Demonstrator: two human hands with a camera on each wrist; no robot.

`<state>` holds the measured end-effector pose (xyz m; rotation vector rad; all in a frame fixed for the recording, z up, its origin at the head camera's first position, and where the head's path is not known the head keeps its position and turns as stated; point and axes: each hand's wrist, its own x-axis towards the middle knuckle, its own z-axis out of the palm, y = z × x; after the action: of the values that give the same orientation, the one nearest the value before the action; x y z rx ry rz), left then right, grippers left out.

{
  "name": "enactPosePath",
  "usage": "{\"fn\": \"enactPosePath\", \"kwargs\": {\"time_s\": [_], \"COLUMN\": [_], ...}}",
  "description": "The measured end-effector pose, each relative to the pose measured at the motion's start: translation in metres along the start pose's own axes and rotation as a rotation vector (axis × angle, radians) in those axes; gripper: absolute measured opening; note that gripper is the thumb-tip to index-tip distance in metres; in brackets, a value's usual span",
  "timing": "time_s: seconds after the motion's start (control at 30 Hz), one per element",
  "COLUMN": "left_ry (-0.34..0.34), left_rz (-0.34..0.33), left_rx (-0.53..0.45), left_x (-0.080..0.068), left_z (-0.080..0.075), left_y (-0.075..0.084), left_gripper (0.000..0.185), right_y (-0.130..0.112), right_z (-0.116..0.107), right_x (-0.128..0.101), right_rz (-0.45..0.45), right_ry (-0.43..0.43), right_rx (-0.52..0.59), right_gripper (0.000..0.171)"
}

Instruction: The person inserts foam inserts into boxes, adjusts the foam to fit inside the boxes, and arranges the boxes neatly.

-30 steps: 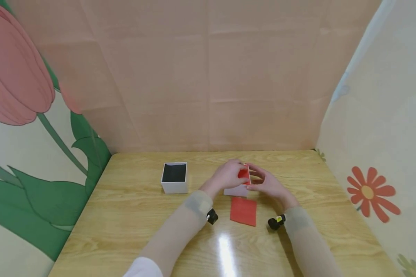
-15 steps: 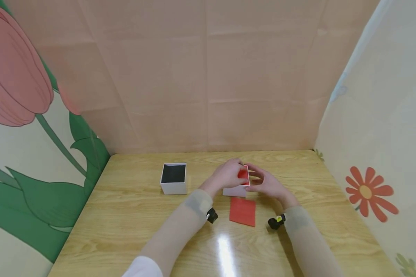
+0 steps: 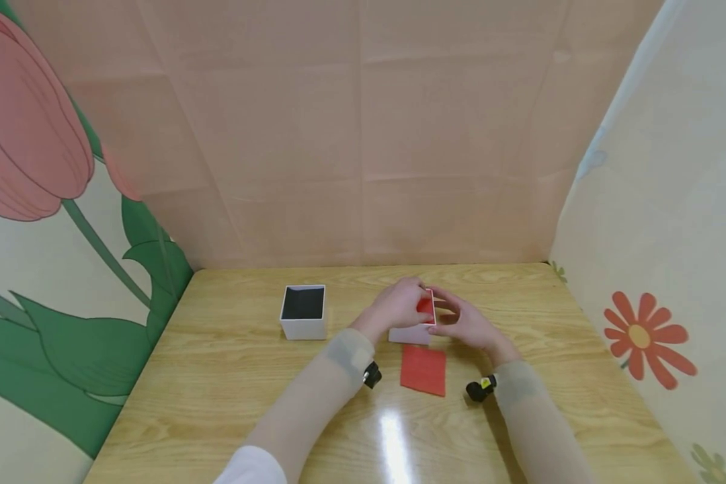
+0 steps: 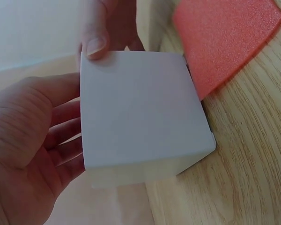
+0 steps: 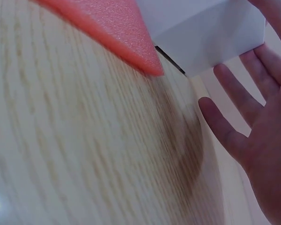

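Note:
A small white box (image 3: 409, 335) with a red inside (image 3: 426, 306) stands between the hands. From above, my left hand (image 3: 397, 306) reaches over its rim. Its fingers dip into the opening; their tips are hidden, as the left wrist view shows only the box's front face (image 4: 140, 110). On the other side my right hand (image 3: 468, 324) steadies the box, thumb at the front upper corner and some fingers along the side. In the right wrist view its lower fingers (image 5: 232, 91) spread apart. Before the box lies a flat red foam square (image 3: 423, 371).
A second white box (image 3: 304, 329) with a black inside stands open at the left on the wooden table (image 3: 230, 396). A pinkish backdrop (image 3: 363, 134) rises behind the table. Printed cloth walls flank both sides.
The camera's view has shifted very slightly. Both hands stay at the box in almost the same pose, and the foam square and the second box keep their places.

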<state>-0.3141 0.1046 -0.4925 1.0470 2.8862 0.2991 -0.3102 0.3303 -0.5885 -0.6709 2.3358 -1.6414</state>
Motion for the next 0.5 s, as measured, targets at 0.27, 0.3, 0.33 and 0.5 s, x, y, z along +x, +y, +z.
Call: {"fn": "enactPosePath", "kwargs": {"time_s": [0.27, 0.3, 0.33, 0.5], "left_ry": [-0.019, -0.022, -0.024, -0.024], "left_rz": [-0.027, -0.029, -0.032, -0.038], "left_rx": [0.049, 0.055, 0.060, 0.095], "left_x": [0.0006, 0.0008, 0.0009, 0.0022], "left_z": [-0.0008, -0.0008, -0.0009, -0.0021], "left_y": [0.0056, 0.0062, 0.0068, 0.0095], "left_gripper": [0.037, 0.036, 0.035, 0.030], "right_y": [0.0000, 0.0000, 0.0002, 0.0014], "right_z": [0.0008, 0.0009, 0.0010, 0.0010], "right_x": [-0.0005, -0.0007, -0.0009, -0.0009], "right_rz": [0.017, 0.017, 0.014, 0.007], "right_ry": [0.004, 0.003, 0.003, 0.007], "right_rx": [0.013, 0.011, 0.012, 0.013], "right_gripper": [0.097, 0.097, 0.097, 0.096]}}
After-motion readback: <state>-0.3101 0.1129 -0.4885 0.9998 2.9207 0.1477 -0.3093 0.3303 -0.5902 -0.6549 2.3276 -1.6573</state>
